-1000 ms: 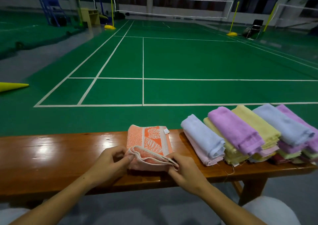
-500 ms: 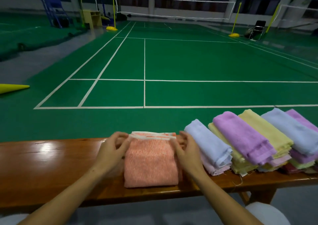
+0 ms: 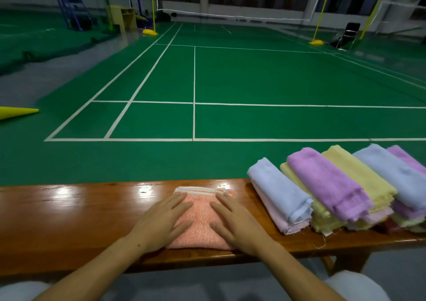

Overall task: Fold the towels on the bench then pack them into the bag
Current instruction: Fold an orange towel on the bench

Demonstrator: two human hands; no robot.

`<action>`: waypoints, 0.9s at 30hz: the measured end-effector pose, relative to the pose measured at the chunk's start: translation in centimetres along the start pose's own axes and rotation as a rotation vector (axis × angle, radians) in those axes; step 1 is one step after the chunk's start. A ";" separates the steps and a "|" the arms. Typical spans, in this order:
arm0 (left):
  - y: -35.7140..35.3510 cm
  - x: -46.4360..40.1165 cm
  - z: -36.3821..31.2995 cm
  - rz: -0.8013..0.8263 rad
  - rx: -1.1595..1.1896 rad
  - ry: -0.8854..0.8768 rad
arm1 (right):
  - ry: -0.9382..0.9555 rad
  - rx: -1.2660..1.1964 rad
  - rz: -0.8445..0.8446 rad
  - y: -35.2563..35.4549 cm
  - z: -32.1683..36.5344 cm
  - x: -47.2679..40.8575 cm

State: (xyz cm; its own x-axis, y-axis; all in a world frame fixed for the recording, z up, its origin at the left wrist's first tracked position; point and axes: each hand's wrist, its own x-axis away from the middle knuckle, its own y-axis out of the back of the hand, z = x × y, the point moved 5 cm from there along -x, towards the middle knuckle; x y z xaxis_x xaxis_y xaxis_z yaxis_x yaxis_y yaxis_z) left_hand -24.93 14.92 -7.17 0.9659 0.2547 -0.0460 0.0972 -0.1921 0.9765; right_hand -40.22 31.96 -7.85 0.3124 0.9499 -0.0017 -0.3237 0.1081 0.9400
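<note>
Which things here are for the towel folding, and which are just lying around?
For the job:
- orange towel, pressed flat under the left hand and right hand
- folded towels piled to the right
- wooden bench
No bag is in view.

Just lying around:
- yellow cone on the floor
- badminton net
- black chair

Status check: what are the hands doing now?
Both hands, left and right, flat on folded orange towel. Towel on bench. Nothing blocking.

green badminton court (image 3: 253,77) with white lines, net (image 3: 232,3) strung across the back, yellow posts (image 3: 319,19), yellow cone (image 3: 16,112) lying left, black chair (image 3: 348,35) far right
</note>
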 end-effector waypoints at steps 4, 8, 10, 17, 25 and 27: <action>1.1 1.4 -0.2 -0.127 0.164 -0.053 | -0.017 0.117 -0.218 2.4 0.2 1.3; 0.9 2.6 -0.1 -0.091 0.297 -0.090 | 0.061 -0.061 -0.264 2.1 1.5 2.8; 0.7 2.9 -0.2 -0.068 0.217 -0.119 | 0.088 -0.077 -0.157 1.1 2.1 3.1; 1.4 2.9 -1.2 -0.195 0.055 -0.157 | 0.097 0.188 -0.076 0.1 2.8 2.9; 2.3 3.3 -1.2 -0.182 0.250 -0.086 | -0.026 -0.071 -0.179 2.4 2.3 2.8; 2.4 3.1 -1.0 -0.188 0.288 -0.088 | -0.061 -0.173 -0.141 2.9 1.9 2.9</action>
State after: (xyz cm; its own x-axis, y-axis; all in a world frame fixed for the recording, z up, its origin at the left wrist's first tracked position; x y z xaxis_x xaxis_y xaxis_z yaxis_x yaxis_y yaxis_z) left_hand -21.91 16.20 -4.75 0.9404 0.2310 -0.2496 0.3269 -0.4125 0.8503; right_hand -38.59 34.45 -4.52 0.4174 0.9028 -0.1034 -0.4193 0.2923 0.8595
